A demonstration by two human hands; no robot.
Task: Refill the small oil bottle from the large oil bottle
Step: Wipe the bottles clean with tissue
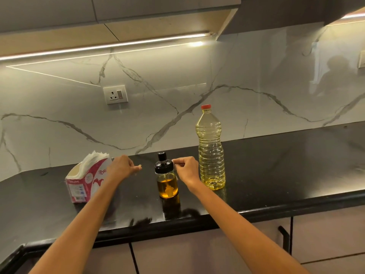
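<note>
1. Both forearms enter from the bottom of the frame and reach up toward its centre, over the black countertop [276, 175].
2. Left hand [123, 168], left of centre: we see the fingers loosely curled, tips drawn together. Whether anything is pinched we cannot tell; it touches neither bottle.
3. Right hand [186, 169], centre: fingers curled, thumb and forefinger close together just beside the black lid of the small oil bottle [166, 179]. We cannot tell whether the fingertips touch the lid.
4. Small oil bottle stands upright at centre frame, between our two hands; lid on, amber oil filling roughly the lower half of the glass.
5. Large oil bottle [211, 151] stands upright just right of the right hand, red cap on, pale yellow oil nearly to the neck. It is near the small bottle but apart from it.
6. Tissue box [85, 182] sits at lower left, behind the left wrist, white tissues standing out of the top.
7. Wall socket [115, 94], upper left, on the marble backsplash.
</note>
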